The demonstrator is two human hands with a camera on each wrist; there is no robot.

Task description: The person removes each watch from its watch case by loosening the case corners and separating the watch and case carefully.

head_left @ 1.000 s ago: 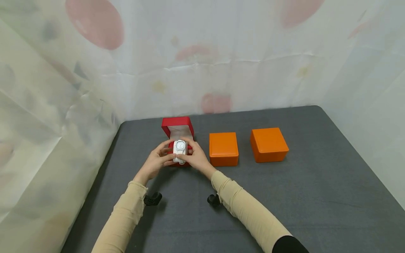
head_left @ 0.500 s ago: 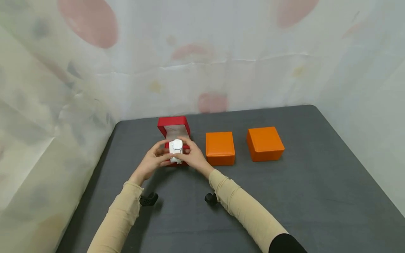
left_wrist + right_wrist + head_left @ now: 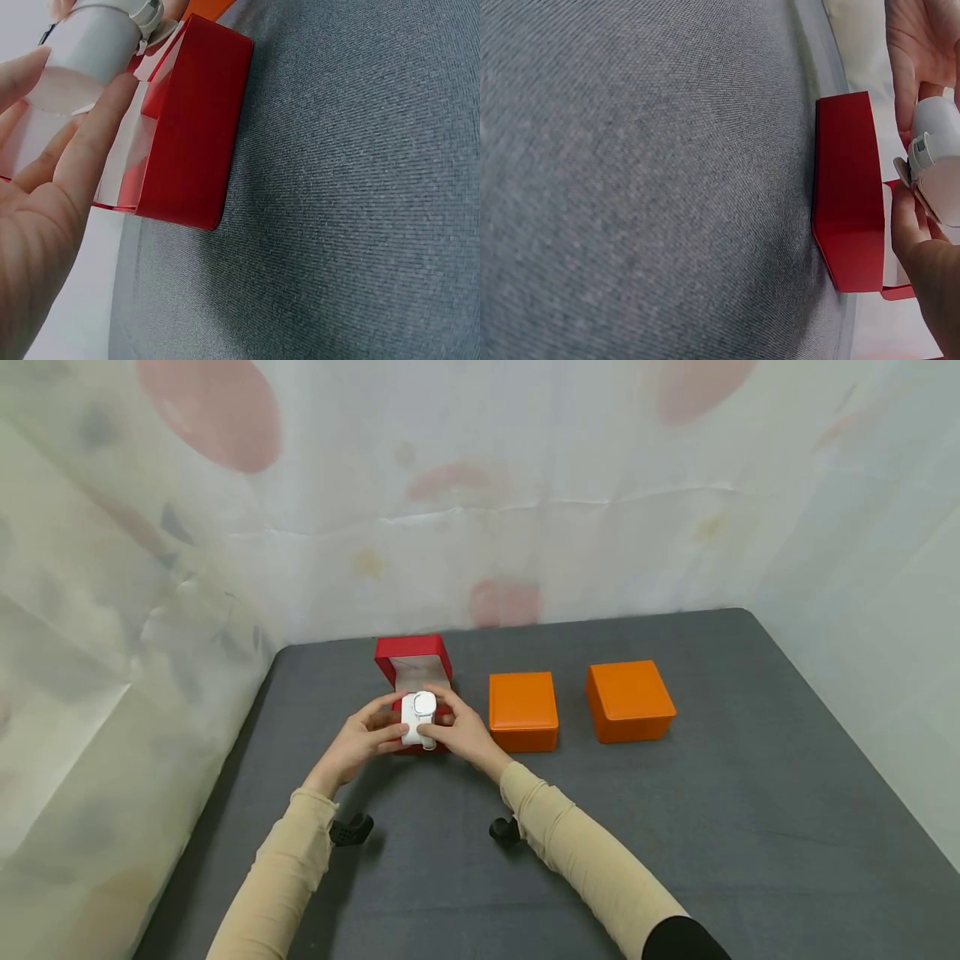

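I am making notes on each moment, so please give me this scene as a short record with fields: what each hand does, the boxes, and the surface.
left hand: left hand holds the white watch on its cushion from the left side
right hand: right hand holds the same piece from the right side
held thing: white, just above the red box
red box: open, lid upright, pale lining
orange boxes: two orange boxes, closed, to the right of the red one, apart from each other
surface: dark grey table cover
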